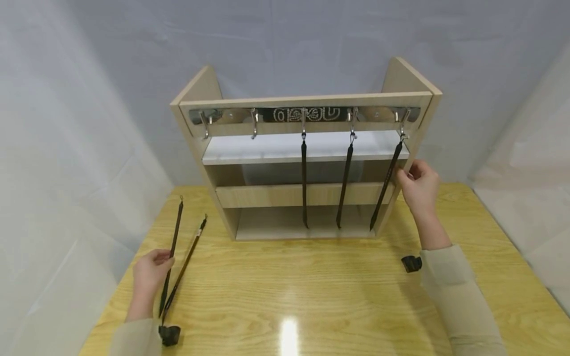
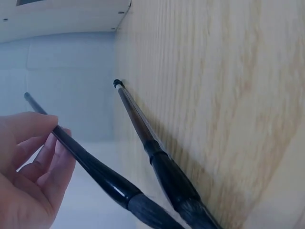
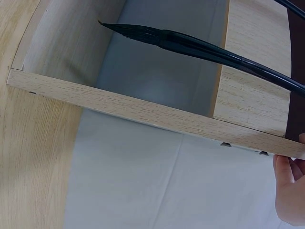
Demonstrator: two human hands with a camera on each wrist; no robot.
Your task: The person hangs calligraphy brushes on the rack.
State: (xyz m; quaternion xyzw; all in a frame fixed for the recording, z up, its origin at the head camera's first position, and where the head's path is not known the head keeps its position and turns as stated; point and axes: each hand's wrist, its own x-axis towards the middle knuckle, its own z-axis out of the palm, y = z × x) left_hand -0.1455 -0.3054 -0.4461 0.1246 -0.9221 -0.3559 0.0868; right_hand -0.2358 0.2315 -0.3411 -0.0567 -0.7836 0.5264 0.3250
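Observation:
My left hand [image 1: 150, 272] pinches a dark calligraphy brush [image 1: 177, 225] by its handle, loop end up and bristles down. In the left wrist view the thumb presses the handle [image 2: 71, 145]. Beside it a second calligraphy brush [image 1: 191, 252] lies on the table, its bristles near those of the held one. At the right, my right hand [image 1: 420, 190] grips the side panel [image 3: 133, 107] of a wooden shelf [image 1: 262, 197], thumb at the front edge and fingers behind. Three brushes [image 1: 305, 183] hang bristles down from the shelf's metal hook rail [image 1: 193, 116], the rightmost [image 1: 386, 183] near the right hand.
Two hooks [image 1: 254, 123] at the left of the rail carry nothing. Small black objects lie on the wooden table [image 1: 285, 277], one [image 1: 411, 263] by the right sleeve and one [image 1: 169, 335] by the left. White sheeting [image 1: 107, 148] surrounds the table.

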